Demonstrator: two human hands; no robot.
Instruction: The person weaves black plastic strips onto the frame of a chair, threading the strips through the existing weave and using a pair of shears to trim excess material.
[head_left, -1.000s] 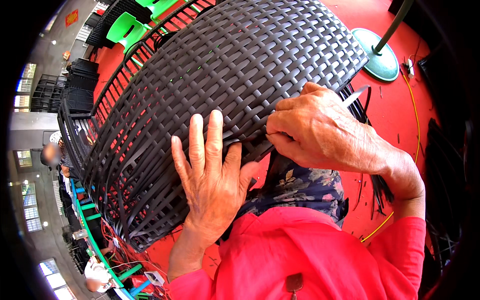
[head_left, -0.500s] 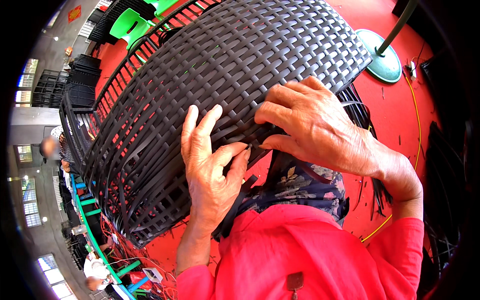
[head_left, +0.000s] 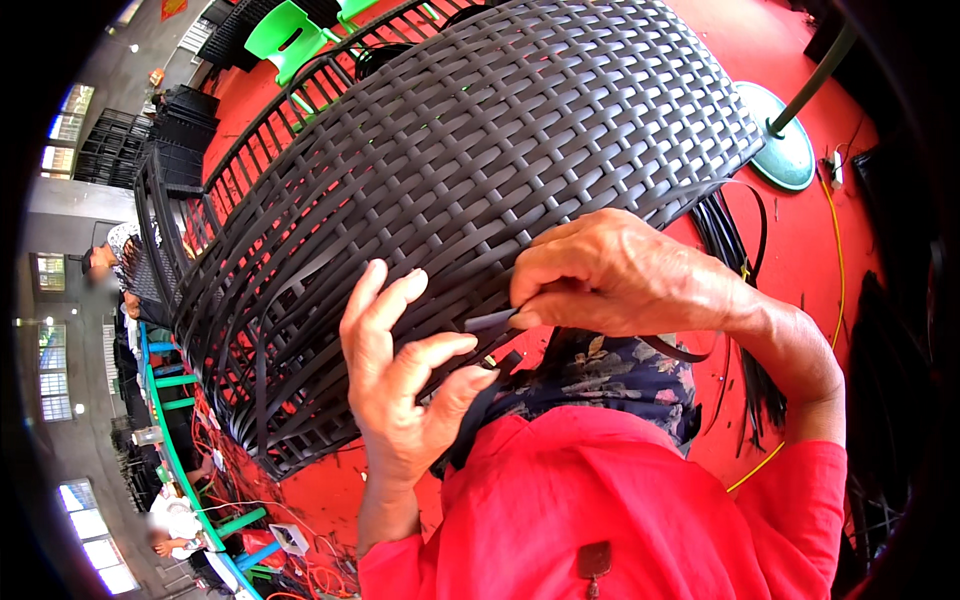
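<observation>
A large curved panel point(head_left: 560, 120) of dark woven plastic strips lies across in front of me. Its right part is closely woven, while many loose strips point(head_left: 250, 320) run along its left side. At the near edge, my right hand point(head_left: 635, 275) pinches a flat dark weaving strip point(head_left: 488, 321) between thumb and fingers. The strip's short end points left, toward my other hand. My left hand point(head_left: 405, 395) is open beside it, thumb and fingers apart and holding nothing. Part of the strip is hidden inside my right hand.
Dark strips point(head_left: 728, 240) hang in a bundle at the right. A round-based stand point(head_left: 780, 140) and a yellow cord point(head_left: 838, 270) are on the red floor. A green chair point(head_left: 285, 42) stands behind the panel. People and a green-framed bench point(head_left: 172, 440) are at far left.
My left thumb and fingers have parted and moved off the panel's edge. My right hand has closed its pinch, and the strip's end now shows between the hands. The whole view has shifted slightly.
</observation>
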